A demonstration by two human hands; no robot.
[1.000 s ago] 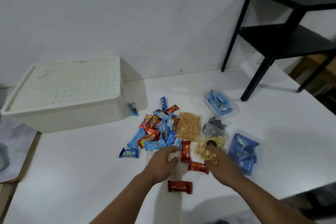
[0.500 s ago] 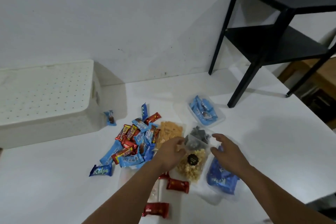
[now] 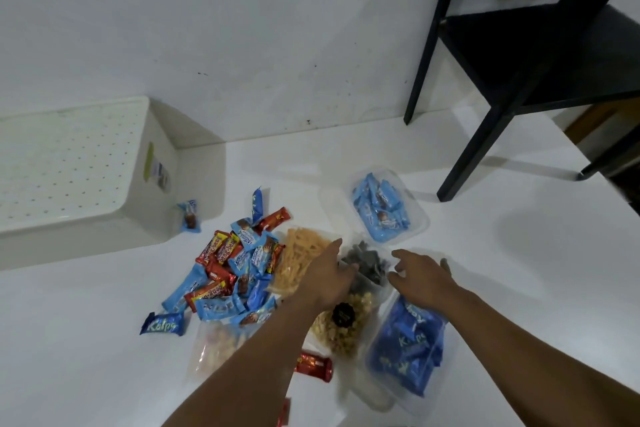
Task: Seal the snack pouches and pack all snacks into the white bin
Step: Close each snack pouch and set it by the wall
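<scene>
White dotted bin (image 3: 69, 163); blue and red wrappers (image 3: 228, 274).

On the white table (image 3: 519, 270), I see a lidded white plastic bin (image 3: 69, 177) at the far left edge against the wall. A heap of small blue and red foil snack packets (image 3: 228, 274) lies mid-table. Right of it, several clear plastic snack pouches (image 3: 384, 211) cluster. A black metal shelf frame (image 3: 512, 80) stands at the far right corner.

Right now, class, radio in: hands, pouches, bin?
Left hand and right hand open, reaching at the dark snack pouch. White bin lidded, nothing packed. Loose candy pile beside.
</scene>
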